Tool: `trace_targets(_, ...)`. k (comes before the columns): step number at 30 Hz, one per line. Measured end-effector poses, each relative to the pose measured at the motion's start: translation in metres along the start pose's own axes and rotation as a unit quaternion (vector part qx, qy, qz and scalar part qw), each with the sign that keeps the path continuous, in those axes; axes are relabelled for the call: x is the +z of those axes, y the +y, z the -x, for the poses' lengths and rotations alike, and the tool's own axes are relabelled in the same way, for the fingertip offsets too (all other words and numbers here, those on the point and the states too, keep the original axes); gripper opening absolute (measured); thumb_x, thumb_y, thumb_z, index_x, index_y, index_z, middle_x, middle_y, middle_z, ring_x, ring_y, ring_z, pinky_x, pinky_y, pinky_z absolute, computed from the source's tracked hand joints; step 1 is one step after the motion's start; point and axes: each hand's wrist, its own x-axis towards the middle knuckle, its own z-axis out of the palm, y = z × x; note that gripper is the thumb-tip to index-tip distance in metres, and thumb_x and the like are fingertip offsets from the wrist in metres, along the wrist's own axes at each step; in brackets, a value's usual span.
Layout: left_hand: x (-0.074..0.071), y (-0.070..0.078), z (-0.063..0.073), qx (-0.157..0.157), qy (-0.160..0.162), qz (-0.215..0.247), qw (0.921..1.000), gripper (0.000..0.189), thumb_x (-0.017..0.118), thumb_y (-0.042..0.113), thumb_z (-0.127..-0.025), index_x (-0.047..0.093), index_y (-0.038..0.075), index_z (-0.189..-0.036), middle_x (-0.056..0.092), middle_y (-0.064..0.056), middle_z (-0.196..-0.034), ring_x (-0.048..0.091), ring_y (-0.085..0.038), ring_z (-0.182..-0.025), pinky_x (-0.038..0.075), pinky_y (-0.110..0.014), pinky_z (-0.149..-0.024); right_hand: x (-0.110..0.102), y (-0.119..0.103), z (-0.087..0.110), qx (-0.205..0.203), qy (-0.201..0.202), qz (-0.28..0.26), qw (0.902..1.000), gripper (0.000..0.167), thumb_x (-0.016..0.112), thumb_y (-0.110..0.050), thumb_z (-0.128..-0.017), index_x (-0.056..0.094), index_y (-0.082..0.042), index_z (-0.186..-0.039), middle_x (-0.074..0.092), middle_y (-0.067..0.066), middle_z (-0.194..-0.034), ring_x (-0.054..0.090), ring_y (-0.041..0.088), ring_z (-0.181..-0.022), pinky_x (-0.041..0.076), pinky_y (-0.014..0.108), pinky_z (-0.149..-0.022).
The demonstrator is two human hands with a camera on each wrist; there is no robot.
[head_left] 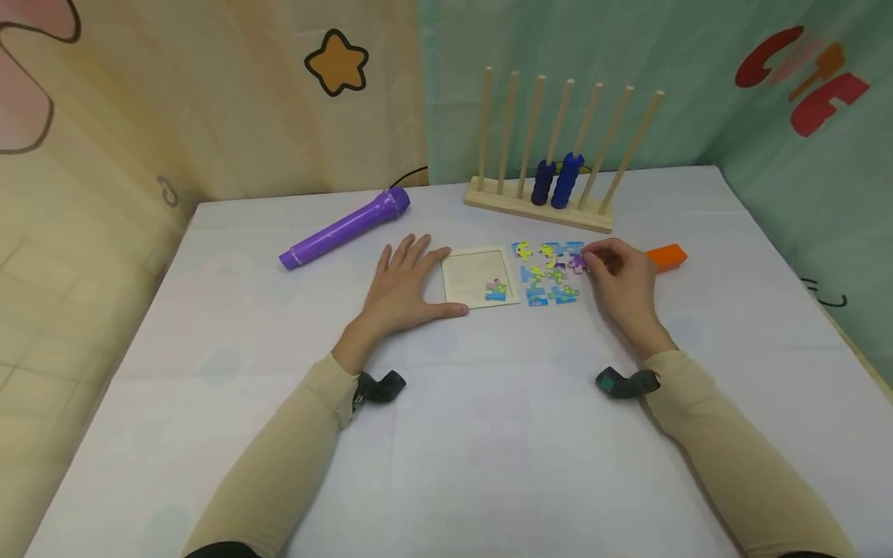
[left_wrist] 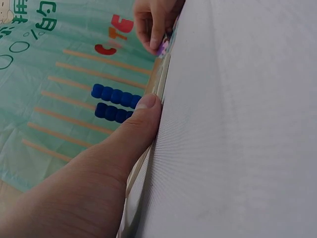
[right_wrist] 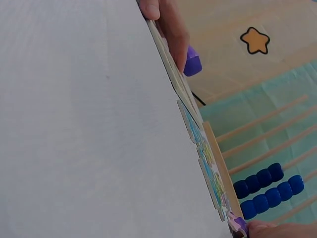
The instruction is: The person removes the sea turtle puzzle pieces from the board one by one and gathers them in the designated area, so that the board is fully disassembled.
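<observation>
My left hand (head_left: 401, 291) lies spread on the table, its straight fingers bracing a square wooden puzzle tray (head_left: 463, 271). The thumb presses along the near edge and the index fingertip touches the far left corner. Inside the tray, a small patch of joined puzzle pieces (head_left: 496, 291) sits at the near right corner. To the right of the tray lie several loose, colourful puzzle pieces (head_left: 536, 296). At their right side my right hand (head_left: 623, 280) pinches a purple puzzle piece (right_wrist: 239, 225) between thumb and fingers, low over the table.
Behind the pieces stands a wooden peg rack (head_left: 537, 209) with dark blue and blue beads on two pegs. A purple toy microphone (head_left: 345, 229) lies at the back left. An orange block (head_left: 667, 257) lies just beyond my right hand. A printed curtain (head_left: 593, 46) hangs behind the table.
</observation>
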Motion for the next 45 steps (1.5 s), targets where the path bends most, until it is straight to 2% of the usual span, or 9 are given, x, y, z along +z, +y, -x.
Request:
trace_targets(2, 0.000, 0.000, 0.001, 0.000, 0.001, 0.000, 1.0000, 0.110, 0.068, 0.084, -0.078, 0.031, 0.030, -0.166, 0.014, -0.007, -0.178, 0.000, -0.031, -0.166, -0.007, -0.057, -0.132, 0.001, 0.002, 0.001, -0.011, -0.003, 0.015, 0.9998, 0.022, 0.066, -0.020, -0.106, 0.075, -0.003, -0.115, 0.077, 0.016, -0.108, 0.063, 0.018, -0.088, 0.043, 0.011, -0.075)
trace_targets(6, -0.001, -0.001, 0.002, -0.001, 0.003, 0.001, 1.0000, 0.109, 0.069, 0.084, -0.078, 0.032, 0.030, -0.166, 0.014, -0.006, -0.178, 0.000, -0.030, -0.166, -0.007, -0.056, -0.132, 0.000, 0.003, 0.003, -0.030, -0.015, 0.039, 0.9987, 0.021, 0.064, -0.018, -0.107, 0.074, -0.002, -0.116, 0.075, 0.017, -0.111, 0.065, 0.027, -0.094, 0.043, 0.015, -0.080)
trace_targets(13, -0.001, -0.001, 0.006, -0.001, 0.001, -0.001, 1.0000, 0.108, 0.069, 0.083, -0.080, 0.032, 0.030, -0.166, 0.014, -0.007, -0.178, 0.000, -0.031, -0.166, -0.006, -0.057, -0.132, 0.003, 0.002, 0.006, -0.059, -0.007, 0.054, 0.9968, 0.017, 0.064, -0.011, -0.106, 0.074, 0.000, -0.114, 0.071, 0.018, -0.111, 0.064, 0.031, -0.097, 0.043, 0.025, -0.081)
trace_targets(22, -0.002, -0.003, 0.009, -0.001, 0.007, 0.000, 1.0000, 0.108, 0.069, 0.083, -0.080, 0.033, 0.030, -0.166, 0.016, -0.008, -0.178, 0.002, -0.032, -0.166, -0.005, -0.057, -0.132, 0.008, 0.003, 0.006, -0.062, 0.004, 0.052, 0.9967, 0.016, 0.066, -0.009, -0.103, 0.073, 0.000, -0.113, 0.069, 0.018, -0.109, 0.064, 0.030, -0.095, 0.043, 0.020, -0.079)
trace_targets(27, -0.002, 0.000, 0.007, 0.003, 0.002, 0.003, 1.0000, 0.108, 0.070, 0.082, -0.080, 0.032, 0.030, -0.166, 0.015, -0.008, -0.178, 0.001, -0.031, -0.166, -0.006, -0.057, -0.132, 0.010, -0.006, 0.012, -0.098, 0.017, 0.026, 0.9947, 0.016, 0.066, -0.007, -0.102, 0.074, -0.001, -0.113, 0.071, 0.016, -0.109, 0.064, 0.029, -0.095, 0.046, 0.016, -0.082)
trace_targets(33, -0.004, 0.003, 0.004, 0.006, 0.005, 0.001, 1.0000, 0.107, 0.070, 0.082, -0.080, 0.032, 0.030, -0.166, 0.016, -0.008, -0.178, 0.001, -0.031, -0.166, -0.006, -0.056, -0.132, 0.027, -0.039, 0.022, -0.152, -0.034, -0.012, 0.9878, 0.016, 0.073, -0.007, -0.098, 0.075, -0.003, -0.114, 0.073, 0.013, -0.108, 0.066, 0.025, -0.094, 0.054, 0.031, -0.081)
trace_targets(37, -0.005, 0.003, 0.003, 0.005, 0.007, 0.000, 1.0000, 0.107, 0.070, 0.082, -0.080, 0.034, 0.029, -0.166, 0.017, -0.008, -0.177, 0.002, -0.031, -0.166, -0.005, -0.056, -0.132, 0.048, -0.061, 0.032, -0.190, -0.089, -0.033, 0.9771, 0.022, 0.080, -0.013, -0.095, 0.076, -0.005, -0.115, 0.073, 0.011, -0.108, 0.066, 0.026, -0.094, 0.055, 0.040, -0.080)
trace_targets(41, -0.003, 0.001, 0.003, 0.006, 0.009, -0.001, 0.9999, 0.107, 0.069, 0.082, -0.080, 0.034, 0.029, -0.165, 0.018, -0.009, -0.177, 0.003, -0.032, -0.165, -0.004, -0.057, -0.132, 0.065, -0.068, 0.039, -0.226, -0.132, -0.033, 0.9647, 0.033, 0.085, -0.022, -0.091, 0.076, -0.005, -0.118, 0.072, 0.008, -0.114, 0.060, 0.024, -0.098, 0.050, 0.040, -0.083)
trace_targets(45, -0.001, 0.000, 0.004, 0.009, 0.008, -0.001, 0.9999, 0.107, 0.070, 0.082, -0.080, 0.034, 0.028, -0.165, 0.018, -0.010, -0.177, 0.004, -0.033, -0.165, -0.004, -0.058, -0.132, 0.071, -0.066, 0.043, -0.243, -0.148, -0.009, 0.9586, 0.031, 0.086, -0.021, -0.091, 0.077, -0.005, -0.116, 0.070, 0.008, -0.118, 0.058, 0.025, -0.105, 0.050, 0.041, -0.088)
